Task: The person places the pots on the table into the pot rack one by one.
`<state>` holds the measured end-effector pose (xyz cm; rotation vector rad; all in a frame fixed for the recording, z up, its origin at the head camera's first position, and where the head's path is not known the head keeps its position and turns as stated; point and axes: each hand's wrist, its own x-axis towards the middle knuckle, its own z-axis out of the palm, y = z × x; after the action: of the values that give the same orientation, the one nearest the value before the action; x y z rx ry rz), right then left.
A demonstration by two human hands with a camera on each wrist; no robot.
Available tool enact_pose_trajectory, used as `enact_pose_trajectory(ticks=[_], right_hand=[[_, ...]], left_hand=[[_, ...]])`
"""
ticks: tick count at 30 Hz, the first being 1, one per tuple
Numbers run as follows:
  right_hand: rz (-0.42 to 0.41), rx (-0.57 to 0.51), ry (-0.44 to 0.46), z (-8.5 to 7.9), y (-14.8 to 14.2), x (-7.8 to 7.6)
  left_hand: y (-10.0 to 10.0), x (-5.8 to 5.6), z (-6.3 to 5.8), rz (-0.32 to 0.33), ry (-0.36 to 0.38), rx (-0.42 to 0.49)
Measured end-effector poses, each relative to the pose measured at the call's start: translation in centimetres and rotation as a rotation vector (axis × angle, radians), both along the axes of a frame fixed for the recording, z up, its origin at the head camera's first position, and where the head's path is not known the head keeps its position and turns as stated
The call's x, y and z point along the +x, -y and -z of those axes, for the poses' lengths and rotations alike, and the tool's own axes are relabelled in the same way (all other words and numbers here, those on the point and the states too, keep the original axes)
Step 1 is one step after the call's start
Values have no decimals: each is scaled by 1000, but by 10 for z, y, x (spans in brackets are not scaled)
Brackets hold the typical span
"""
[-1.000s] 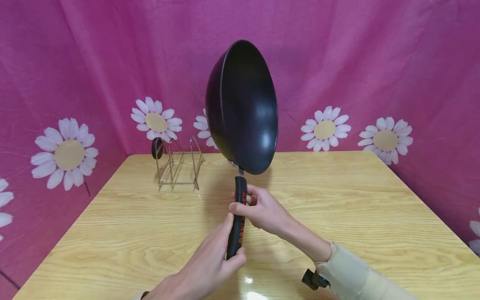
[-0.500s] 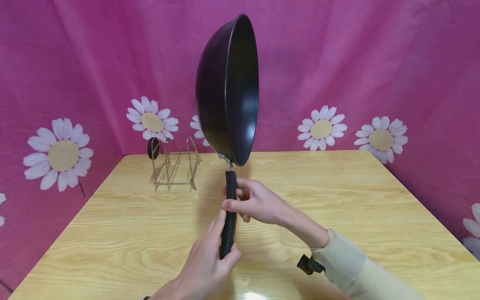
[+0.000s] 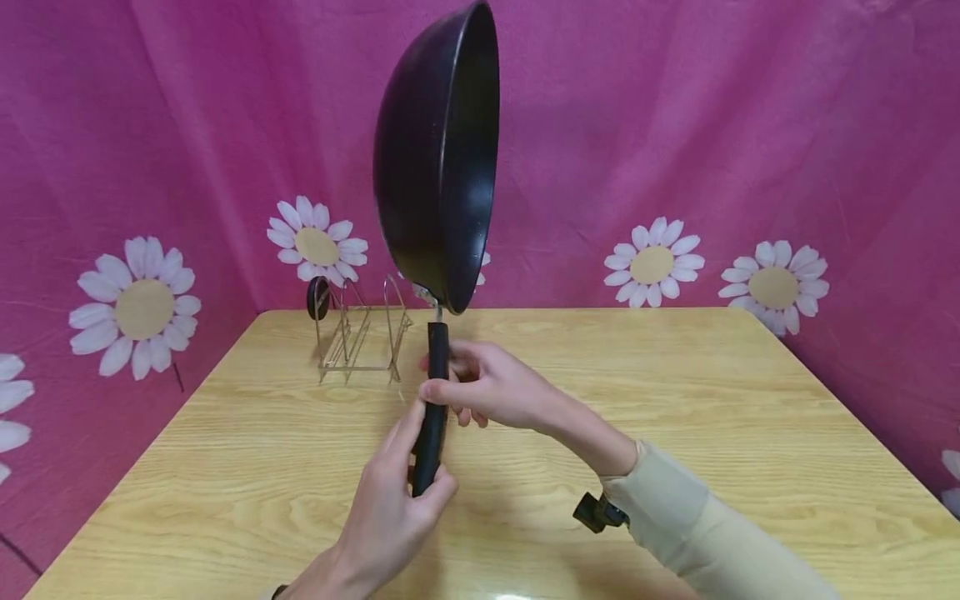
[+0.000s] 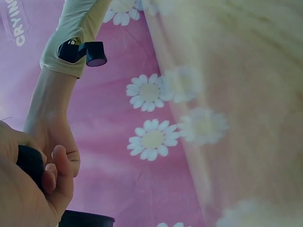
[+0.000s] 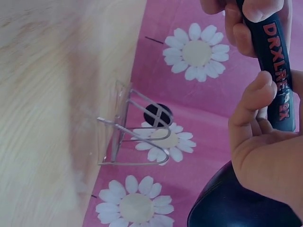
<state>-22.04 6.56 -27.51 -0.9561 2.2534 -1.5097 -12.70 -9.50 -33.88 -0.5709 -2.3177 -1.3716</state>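
Note:
A black wok (image 3: pixel 423 158) is held upright above the table, its bowl at the top and its hollow facing right. My left hand (image 3: pixel 386 492) grips the lower end of its black handle (image 3: pixel 433 417). Higher up, my right hand (image 3: pixel 498 387) holds the same handle, the thumb lying across it. Red lettering on the handle shows in the right wrist view. In the left wrist view, the handle's end (image 4: pixel 31 165) pokes out of the left hand's grip, and only a bit of the wok's rim (image 4: pixel 87 219) appears at the bottom.
A metal wire rack (image 3: pixel 360 367) stands at the back left of the wooden table (image 3: pixel 675 400), with a round black piece (image 3: pixel 318 297) at its left end. Behind it hangs a pink cloth (image 3: pixel 585 167) with white flowers. A small black camera (image 3: pixel 598 512) sits at my right wrist.
Both hands have raised the wok and carried it left. It has also turned, so more of its outer side shows and less of the inside.

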Motion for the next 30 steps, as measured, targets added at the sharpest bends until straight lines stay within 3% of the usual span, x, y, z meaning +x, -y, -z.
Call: enact_pose_trajectory(ticks=[6,15,24,30], right_hand=[[59,11,-38,-8,12,0],[35,-22,10,-9,21,-8],[49,-86,51,-4,29,-15],[47,-67,29,-5,31,-19]], left_hand=[[7,-3,-4,-5,-43,29],[18,-10,-6,-114,-211,-38],[20,-14,-9,-121,-180,-6],[21,-17,-8,-118,-265,12]])
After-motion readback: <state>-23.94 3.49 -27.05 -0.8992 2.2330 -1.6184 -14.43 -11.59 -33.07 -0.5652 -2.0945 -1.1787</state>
